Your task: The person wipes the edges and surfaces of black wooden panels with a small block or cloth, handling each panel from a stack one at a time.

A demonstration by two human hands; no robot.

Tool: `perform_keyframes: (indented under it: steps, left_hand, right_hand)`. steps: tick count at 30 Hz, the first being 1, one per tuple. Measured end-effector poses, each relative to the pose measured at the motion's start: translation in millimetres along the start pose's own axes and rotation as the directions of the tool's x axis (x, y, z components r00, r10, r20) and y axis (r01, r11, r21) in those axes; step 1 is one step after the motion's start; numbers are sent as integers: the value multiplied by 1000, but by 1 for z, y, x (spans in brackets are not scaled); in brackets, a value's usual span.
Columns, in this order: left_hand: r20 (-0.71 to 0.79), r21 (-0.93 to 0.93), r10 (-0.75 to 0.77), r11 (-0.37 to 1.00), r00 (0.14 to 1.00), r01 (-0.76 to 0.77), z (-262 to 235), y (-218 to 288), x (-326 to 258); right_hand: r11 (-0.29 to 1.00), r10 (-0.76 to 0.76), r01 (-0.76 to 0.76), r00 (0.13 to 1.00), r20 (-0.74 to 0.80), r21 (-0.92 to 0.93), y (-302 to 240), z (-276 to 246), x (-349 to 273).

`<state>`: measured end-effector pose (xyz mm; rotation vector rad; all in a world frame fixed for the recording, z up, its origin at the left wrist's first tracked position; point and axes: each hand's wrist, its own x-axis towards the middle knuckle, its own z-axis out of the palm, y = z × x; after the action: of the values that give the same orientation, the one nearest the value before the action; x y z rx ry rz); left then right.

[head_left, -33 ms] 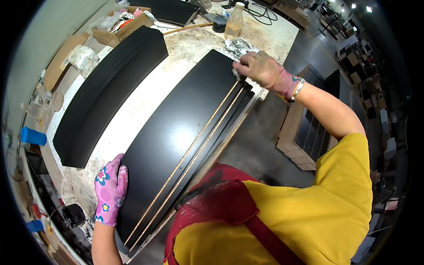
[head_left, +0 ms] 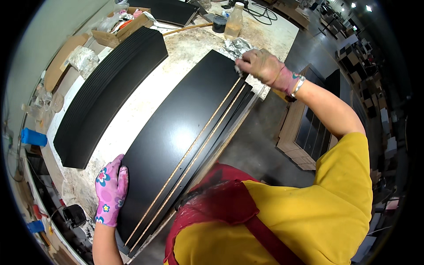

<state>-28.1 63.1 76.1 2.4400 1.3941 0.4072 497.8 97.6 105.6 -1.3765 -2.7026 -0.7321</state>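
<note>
Black curved panel [head_left: 176, 128] in the middle of the frame, right hand [head_left: 261, 66] at upper right, fingers bent closed around a small wad [head_left: 238, 70], left hand [head_left: 110, 192] at lower left, fingers extended, gripping nothing, beside panel's edge.

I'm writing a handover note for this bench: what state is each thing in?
Left hand: gloved, open, at the near panels' edge
Right hand: gloved, grip closed on a small wad
Near black panels: lying stacked, two pale edges exposed
Far black panels: stacked
Bottle: upright
Cardboard box: open, filled
Silvery sheet: crumpled
</note>
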Motion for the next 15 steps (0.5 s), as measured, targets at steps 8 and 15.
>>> perform_keyframes:
  steps: [8, 15]
  left_hand:
    - [78, 61, -58, 997, 995, 54, -12, 1, -9]
    - [97, 254, 154, 951, 983, -174, -26, -22, 19]
  right_hand:
    - [260, 716, -595, 648, 262, 760, 21, -5, -19]
    - [-270, 299, -382, 839, 454, 884, -69, -42, 61]
